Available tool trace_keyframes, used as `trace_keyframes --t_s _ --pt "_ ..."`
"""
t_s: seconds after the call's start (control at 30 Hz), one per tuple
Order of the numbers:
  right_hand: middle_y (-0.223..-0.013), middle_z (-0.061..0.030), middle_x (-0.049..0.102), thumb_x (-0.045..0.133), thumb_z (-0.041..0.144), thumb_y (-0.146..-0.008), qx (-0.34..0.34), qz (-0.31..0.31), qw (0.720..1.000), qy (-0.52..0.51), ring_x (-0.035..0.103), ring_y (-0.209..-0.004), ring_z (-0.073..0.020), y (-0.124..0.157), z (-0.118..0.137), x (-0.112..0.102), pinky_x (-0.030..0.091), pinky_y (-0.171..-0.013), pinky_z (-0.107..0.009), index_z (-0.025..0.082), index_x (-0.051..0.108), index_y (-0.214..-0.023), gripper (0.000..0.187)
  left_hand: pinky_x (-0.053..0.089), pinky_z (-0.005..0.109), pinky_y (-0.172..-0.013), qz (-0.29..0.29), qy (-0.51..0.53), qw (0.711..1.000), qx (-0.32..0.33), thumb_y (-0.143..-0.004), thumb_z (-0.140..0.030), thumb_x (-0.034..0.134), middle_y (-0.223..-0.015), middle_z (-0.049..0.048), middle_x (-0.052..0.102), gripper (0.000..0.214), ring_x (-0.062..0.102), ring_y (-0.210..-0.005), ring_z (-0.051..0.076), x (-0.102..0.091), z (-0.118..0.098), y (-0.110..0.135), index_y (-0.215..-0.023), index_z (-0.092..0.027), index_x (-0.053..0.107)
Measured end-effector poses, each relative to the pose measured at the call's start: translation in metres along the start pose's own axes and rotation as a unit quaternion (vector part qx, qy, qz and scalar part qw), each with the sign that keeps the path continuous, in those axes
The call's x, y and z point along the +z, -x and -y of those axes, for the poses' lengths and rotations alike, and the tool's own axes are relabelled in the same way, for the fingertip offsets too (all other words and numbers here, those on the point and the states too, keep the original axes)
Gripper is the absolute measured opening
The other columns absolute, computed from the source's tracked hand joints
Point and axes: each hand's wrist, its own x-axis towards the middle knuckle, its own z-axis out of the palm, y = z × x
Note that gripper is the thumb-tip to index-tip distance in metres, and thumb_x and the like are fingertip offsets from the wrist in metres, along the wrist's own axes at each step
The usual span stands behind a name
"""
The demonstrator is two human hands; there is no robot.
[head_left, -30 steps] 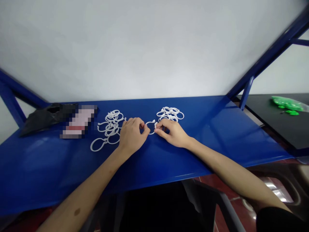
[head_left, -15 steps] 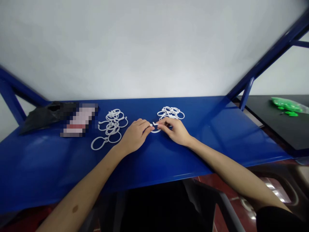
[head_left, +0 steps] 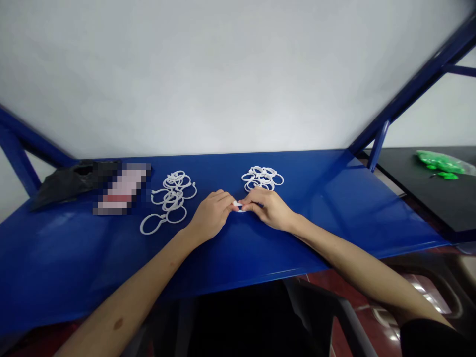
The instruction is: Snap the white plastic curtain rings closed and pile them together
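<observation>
Hands meet at mid tabletop (head_left: 334,213): left hand (head_left: 208,217) and right hand (head_left: 272,212) are fingertip to fingertip, each pinched shut on one end of a small white ring (head_left: 239,206). The ring is held just above the blue surface, mostly hidden by the fingers, so I cannot tell whether its ends are joined. Step in hand, as I judge it: pressing the ring's two ends toward each other. The next move calls for both pinches to hold and the ends to stay lined up, since the ring is thin and could slip or spring apart. Left pile (head_left: 173,194) of white rings lies beside the left hand, with a looped pair (head_left: 158,223) at its near edge. Right pile (head_left: 262,178) sits just behind the right hand. Black bag (head_left: 61,182) and a blurred pink item (head_left: 121,191) lie far left. Green bits (head_left: 442,162) sit on a dark surface far right.
</observation>
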Motion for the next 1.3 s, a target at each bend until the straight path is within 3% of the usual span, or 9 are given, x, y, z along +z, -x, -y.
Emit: trace_keyframes --t_s 0.23,0.33,0.47,0.6,0.73,0.9,1.1,1.3 --pt "-0.094 -0.0060 0.071 0.055 0.028 -0.100 0.057 -0.011 0.995 0.081 0.064 -0.087 -0.0193 -0.004 -0.001 0.004 0.051 -0.078 -0.033 0.020 0.066 -0.099 0.013 0.045 0.037 -0.090 0.015 -0.065 0.997 -0.042 -0.101 -0.036 0.045 -0.096 0.0051 0.069 0.026 0.057 -0.093 0.022 -0.011 0.002 -0.006 -0.094 -0.021 0.065" --pt "-0.100 -0.0065 0.069 0.056 0.028 -0.099 0.088 -0.034 0.986 0.135 0.064 -0.091 -0.0199 -0.006 -0.007 -0.002 0.050 -0.076 -0.032 0.021 0.066 -0.100 0.012 0.043 0.044 -0.095 -0.016 -0.153 0.982 -0.107 -0.098 -0.039 0.050 -0.107 0.0095 0.070 0.026 0.058 -0.104 0.028 -0.020 0.012 -0.005 -0.108 -0.020 0.066" --pt "-0.107 -0.0085 0.063 0.060 0.027 -0.096 0.191 -0.093 0.954 0.213 0.062 -0.080 -0.0178 -0.006 -0.018 -0.021 0.049 -0.070 -0.031 0.019 0.065 -0.096 0.010 0.039 0.053 -0.094 -0.059 -0.276 0.937 -0.205 -0.096 -0.039 0.049 -0.109 0.0188 0.070 0.034 0.056 -0.111 0.039 -0.030 0.030 0.001 -0.114 -0.015 0.064" --pt "-0.104 -0.0079 0.061 0.063 0.027 -0.093 0.284 -0.093 0.917 0.266 0.059 -0.074 -0.0166 -0.006 -0.031 -0.039 0.046 -0.067 -0.031 0.019 0.067 -0.094 0.009 0.038 0.054 -0.092 -0.030 -0.341 0.912 -0.228 -0.094 -0.037 0.049 -0.109 0.0227 0.070 0.035 0.056 -0.111 0.041 -0.035 0.041 0.007 -0.115 -0.013 0.064" --pt "-0.101 -0.0078 0.063 0.064 0.028 -0.092 0.332 -0.083 0.895 0.287 0.058 -0.074 -0.0179 -0.004 -0.043 -0.049 0.042 -0.063 -0.030 0.020 0.068 -0.097 0.010 0.036 0.052 -0.091 0.002 -0.314 0.930 -0.192 -0.093 -0.023 0.045 -0.106 0.0178 0.072 0.031 0.057 -0.107 0.038 -0.034 0.041 0.007 -0.116 -0.016 0.064" --pt "-0.102 -0.0072 0.065 0.063 0.026 -0.090 0.348 -0.094 0.890 0.279 0.060 -0.077 -0.0178 -0.001 -0.056 -0.052 0.043 -0.065 -0.029 0.020 0.070 -0.096 0.010 0.035 0.049 -0.091 0.035 -0.236 0.958 -0.157 -0.092 -0.018 0.043 -0.104 0.0108 0.073 0.034 0.059 -0.103 0.031 -0.027 0.030 0.002 -0.120 -0.021 0.062" --pt "-0.099 -0.0075 0.066 0.062 0.030 -0.090 0.339 -0.096 0.898 0.265 0.061 -0.077 -0.0177 -0.001 -0.059 -0.050 0.046 -0.070 -0.031 0.020 0.071 -0.093 0.014 0.034 0.047 -0.093 0.050 -0.173 0.973 -0.143 -0.093 -0.034 0.054 -0.099 0.0089 0.070 0.031 0.058 -0.102 0.030 -0.021 0.024 0.000 -0.119 -0.022 0.065" --pt "-0.099 -0.0082 0.066 0.057 0.027 -0.093 0.311 -0.158 0.897 0.272 0.060 -0.073 -0.0172 -0.005 -0.051 -0.055 0.047 -0.071 -0.033 0.019 0.070 -0.095 0.015 0.033 0.048 -0.095 0.054 -0.140 0.977 -0.149 -0.094 -0.030 0.056 -0.089 0.0043 0.071 0.016 0.059 -0.098 0.027 -0.025 0.019 -0.003 -0.103 -0.024 0.068"
